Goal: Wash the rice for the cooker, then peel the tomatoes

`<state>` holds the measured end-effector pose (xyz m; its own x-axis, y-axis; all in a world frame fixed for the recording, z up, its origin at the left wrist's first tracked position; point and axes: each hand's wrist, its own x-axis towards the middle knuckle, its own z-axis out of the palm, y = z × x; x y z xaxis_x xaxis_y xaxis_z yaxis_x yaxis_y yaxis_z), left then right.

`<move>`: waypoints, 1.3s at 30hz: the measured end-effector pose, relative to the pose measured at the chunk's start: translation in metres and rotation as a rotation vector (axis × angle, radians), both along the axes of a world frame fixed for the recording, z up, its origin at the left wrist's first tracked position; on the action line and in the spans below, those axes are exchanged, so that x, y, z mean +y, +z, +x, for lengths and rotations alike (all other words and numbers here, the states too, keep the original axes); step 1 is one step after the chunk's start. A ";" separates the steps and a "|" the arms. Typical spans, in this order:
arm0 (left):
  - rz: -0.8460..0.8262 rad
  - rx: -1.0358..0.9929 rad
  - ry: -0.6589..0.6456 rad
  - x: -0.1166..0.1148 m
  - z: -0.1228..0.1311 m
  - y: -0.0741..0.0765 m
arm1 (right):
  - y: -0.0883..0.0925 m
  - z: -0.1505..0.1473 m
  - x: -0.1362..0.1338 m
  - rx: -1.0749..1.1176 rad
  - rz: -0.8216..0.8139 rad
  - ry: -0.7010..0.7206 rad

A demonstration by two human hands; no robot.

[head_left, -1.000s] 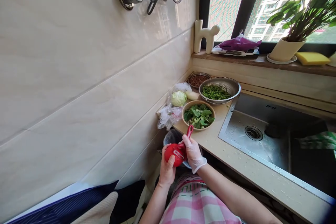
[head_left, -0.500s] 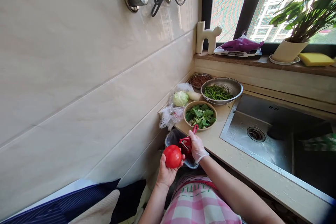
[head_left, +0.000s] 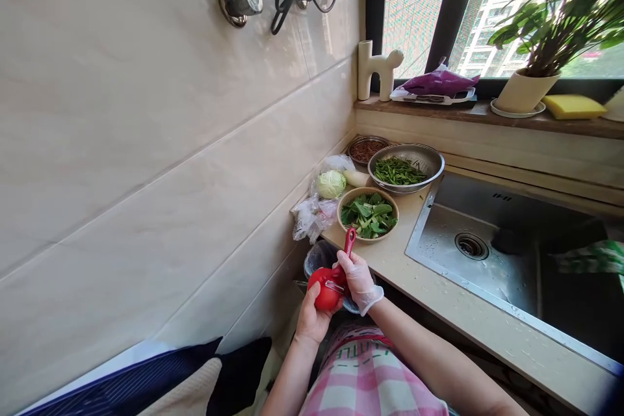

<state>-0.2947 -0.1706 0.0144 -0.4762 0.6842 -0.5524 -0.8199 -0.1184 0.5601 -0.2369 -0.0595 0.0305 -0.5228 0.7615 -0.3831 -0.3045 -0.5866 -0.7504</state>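
A round red tomato (head_left: 323,299) rests in my bare left hand (head_left: 311,323), whose fingers curl round it from below. My right hand (head_left: 357,278), in a clear thin glove, grips a red peeler (head_left: 350,242) by its handle, which points up and away. The peeler's metal blade lies against the upper right of the tomato. Both hands are over a bin (head_left: 314,256) lined with a dark bag, beside the counter's edge. Part of the tomato is hidden behind the peeler and my fingers.
Near the hands stands a beige basket (head_left: 340,213) of leafy greens; behind it is a steel colander (head_left: 436,176) of green vegetables. A cabbage (head_left: 331,184) in plastic and a dish of brown food (head_left: 368,149) sit by the wall. The sink (head_left: 448,221) lies right.
My right hand has brought the peeler left and down onto the tomato, and its handle now stands more upright. The tomato stays in my left hand. The view has shifted slightly.
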 end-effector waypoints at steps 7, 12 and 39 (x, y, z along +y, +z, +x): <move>0.115 0.046 -0.175 -0.015 -0.010 -0.004 | -0.022 -0.008 0.020 -0.083 -0.080 -0.080; 0.256 -0.053 -0.295 -0.022 -0.013 -0.004 | -0.031 -0.007 0.029 -0.090 -0.075 -0.087; 0.156 -0.021 -0.305 -0.012 -0.014 -0.002 | -0.002 -0.001 0.007 -0.027 -0.052 0.022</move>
<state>-0.3082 -0.1830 0.0127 -0.2265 0.8701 -0.4377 -0.8421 0.0509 0.5368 -0.2379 -0.0529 0.0285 -0.5281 0.7285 -0.4364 -0.2712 -0.6316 -0.7263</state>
